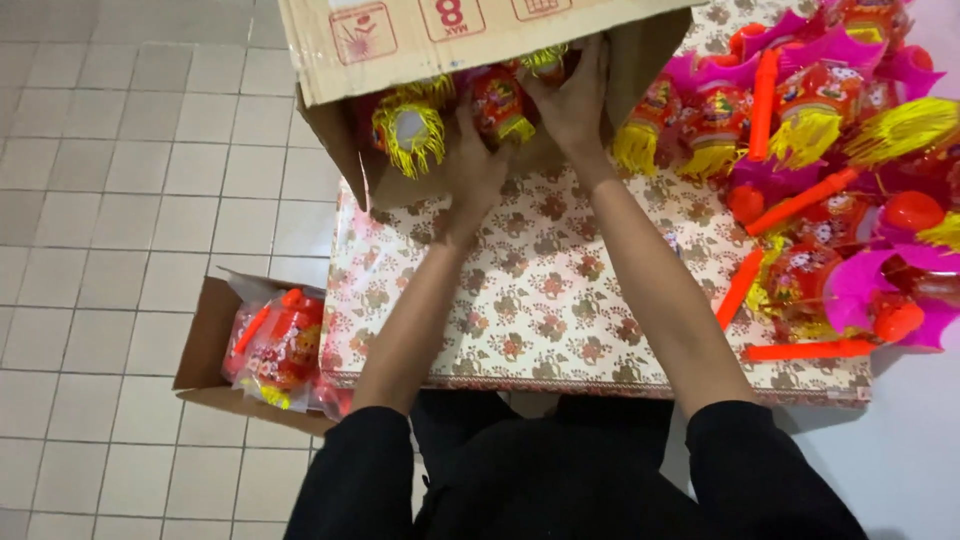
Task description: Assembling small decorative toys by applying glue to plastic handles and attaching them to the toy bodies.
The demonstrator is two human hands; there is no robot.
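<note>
Both hands are reaching into the tipped cardboard box (440,40) on the tabletop (540,300): left hand (478,165) and right hand (575,100) are each closing their grip around a red fringed lantern (500,100) inside.

two hands (478,165), two cardboard boxes (400,40), one floral-covered table (540,300), lanterns (800,110) piled too thickly to count

Floral-cloth table (540,300) w/ tipped cardboard box (400,60) & lantern pile (830,160).
</note>
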